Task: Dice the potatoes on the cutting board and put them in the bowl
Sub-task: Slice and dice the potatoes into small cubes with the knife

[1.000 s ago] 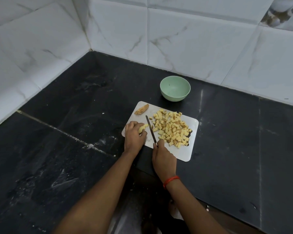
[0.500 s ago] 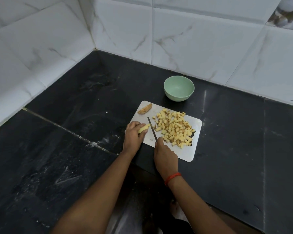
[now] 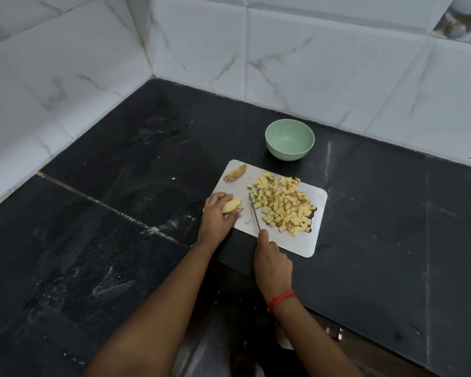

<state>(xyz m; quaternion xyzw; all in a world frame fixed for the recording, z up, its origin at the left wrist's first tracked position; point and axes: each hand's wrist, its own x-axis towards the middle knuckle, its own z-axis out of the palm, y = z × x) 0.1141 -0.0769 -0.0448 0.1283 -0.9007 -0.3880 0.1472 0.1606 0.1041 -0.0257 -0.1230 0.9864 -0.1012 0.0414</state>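
While the left hand (image 3: 218, 213) curls its fingers round a potato piece (image 3: 231, 205) on the board's (image 3: 297, 246) left, the right hand (image 3: 271, 263) grips the knife (image 3: 254, 213), its blade between the piece and the dice (image 3: 283, 205). The bowl (image 3: 289, 144) sits just beyond the board's far edge.

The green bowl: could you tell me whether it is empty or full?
Empty: the bowl shows only its bare green inside.

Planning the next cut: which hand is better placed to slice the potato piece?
Right: the right hand grips the knife, blade beside the potato piece that the left hand holds.
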